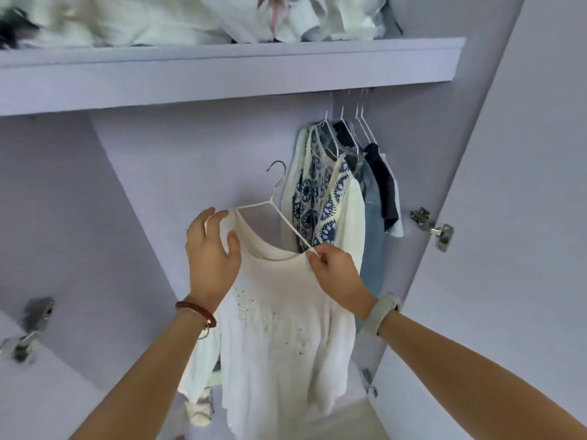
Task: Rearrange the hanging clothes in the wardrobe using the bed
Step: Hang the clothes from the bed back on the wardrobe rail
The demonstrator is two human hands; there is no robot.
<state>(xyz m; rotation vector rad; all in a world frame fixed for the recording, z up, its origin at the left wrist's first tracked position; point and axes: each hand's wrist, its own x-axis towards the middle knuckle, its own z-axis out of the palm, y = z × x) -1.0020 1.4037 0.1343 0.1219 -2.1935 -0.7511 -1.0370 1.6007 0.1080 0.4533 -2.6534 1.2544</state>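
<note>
We face a pale lilac wardrobe [158, 160] with its shelf [222, 68] above us; our left hand [211, 252] grips the left shoulder of a white top [279, 328], and our right hand [336, 276] pinches its right shoulder where the white hanger [273, 204] runs under the cloth; the hanger's hook hangs free of any rail; to the right, hung clothes [330, 198] crowd together, their rail hidden behind the shelf; blurred white bundles [158, 17] on the shelf are cut off; door hinges [433, 228] show at the sides.

We note a shelf [222, 68] piled with crumpled white linen [152, 20], and metal door hinges [433, 228] on the right and lower left.
</note>
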